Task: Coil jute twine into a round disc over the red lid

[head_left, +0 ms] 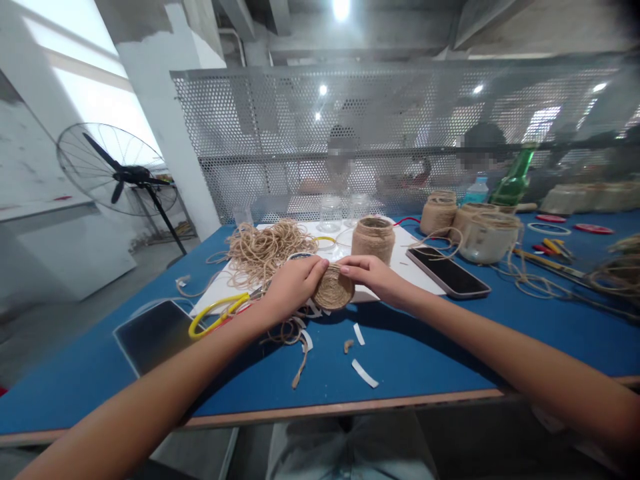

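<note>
Between my two hands is a round coil of jute twine (333, 288), its spiral face turned toward me, raised a little above the blue table. My left hand (295, 283) pinches its upper left edge with thumb and fingers. At the upper right edge my right hand (371, 277) grips the same coil. Behind it stands a twine-wrapped jar (373, 241) on white paper. A loose heap of twine (267, 250) lies beyond my left hand, and yellow-handled scissors (220, 310) rest beside my left forearm.
A phone (449, 272) lies right of the paper. Farther right are a partly wrapped glass jar (489, 238), a green bottle (515, 177) and pliers (555, 248). Paper scraps (365, 373) lie near the front edge. A perforated metal screen (280, 127) stands behind, with people beyond.
</note>
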A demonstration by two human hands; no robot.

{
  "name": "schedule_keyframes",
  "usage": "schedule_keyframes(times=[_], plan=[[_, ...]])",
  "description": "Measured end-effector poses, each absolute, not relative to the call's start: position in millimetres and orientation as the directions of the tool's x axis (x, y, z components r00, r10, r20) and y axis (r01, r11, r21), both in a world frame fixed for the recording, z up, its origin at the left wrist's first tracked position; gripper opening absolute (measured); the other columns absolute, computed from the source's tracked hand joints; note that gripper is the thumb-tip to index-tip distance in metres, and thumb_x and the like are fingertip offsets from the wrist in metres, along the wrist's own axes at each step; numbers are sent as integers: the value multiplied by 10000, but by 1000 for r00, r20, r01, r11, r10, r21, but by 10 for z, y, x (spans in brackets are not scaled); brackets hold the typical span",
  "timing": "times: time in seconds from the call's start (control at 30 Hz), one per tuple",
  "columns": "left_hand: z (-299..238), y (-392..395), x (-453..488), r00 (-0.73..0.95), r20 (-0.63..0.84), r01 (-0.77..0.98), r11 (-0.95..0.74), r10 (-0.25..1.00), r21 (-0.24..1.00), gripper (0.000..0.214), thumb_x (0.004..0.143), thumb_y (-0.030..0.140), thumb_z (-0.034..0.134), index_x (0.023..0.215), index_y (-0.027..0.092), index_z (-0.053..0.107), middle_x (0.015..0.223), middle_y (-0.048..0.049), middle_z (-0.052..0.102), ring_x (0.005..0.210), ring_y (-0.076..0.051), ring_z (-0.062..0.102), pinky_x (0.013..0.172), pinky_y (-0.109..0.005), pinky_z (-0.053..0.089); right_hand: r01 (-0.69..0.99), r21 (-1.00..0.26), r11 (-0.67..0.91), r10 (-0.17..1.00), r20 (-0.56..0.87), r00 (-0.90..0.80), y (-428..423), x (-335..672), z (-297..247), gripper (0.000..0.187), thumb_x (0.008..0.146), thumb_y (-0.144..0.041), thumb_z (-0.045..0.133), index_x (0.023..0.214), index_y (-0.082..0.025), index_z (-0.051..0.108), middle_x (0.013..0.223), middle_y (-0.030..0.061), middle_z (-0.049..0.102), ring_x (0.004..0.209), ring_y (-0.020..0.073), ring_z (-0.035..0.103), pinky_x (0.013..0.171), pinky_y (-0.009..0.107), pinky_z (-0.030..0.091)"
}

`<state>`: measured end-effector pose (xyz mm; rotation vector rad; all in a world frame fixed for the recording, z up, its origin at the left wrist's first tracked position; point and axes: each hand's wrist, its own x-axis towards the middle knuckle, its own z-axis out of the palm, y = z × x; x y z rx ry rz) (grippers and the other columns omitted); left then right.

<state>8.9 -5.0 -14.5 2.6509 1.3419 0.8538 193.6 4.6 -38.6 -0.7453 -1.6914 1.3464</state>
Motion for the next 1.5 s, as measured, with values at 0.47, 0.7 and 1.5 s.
schedule_keyframes(times=[0.47,0.7,1.5], plan=[[-157,4,59,432,491,694,-626,757,354,377,897,364,274,704,161,527,696,-12,586,653,-138,515,598,-232,346,-70,-967,246,850,250,-464,106,1970,-402,198,725,-306,623,801,-123,620,707,5,567,658,89,521,667,247,404],[-115,-20,55,438,493,678,-636,752,368,376,895,355,282,683,159,523,675,-5,570,639,-128,499,594,-230,344,-120,-970,210,845,242,-477,81,1964,-401,196,743,-299,608,814,-117,610,744,14,562,694,94,521,698,255,397],[-113,-92,104,512,429,627,-665,744,407,288,858,327,375,712,164,563,637,16,566,603,-111,493,558,-219,328,76,-928,365,800,271,-536,26,1963,-327,227,761,-350,562,773,-129,611,672,8,560,644,108,512,623,240,386]])
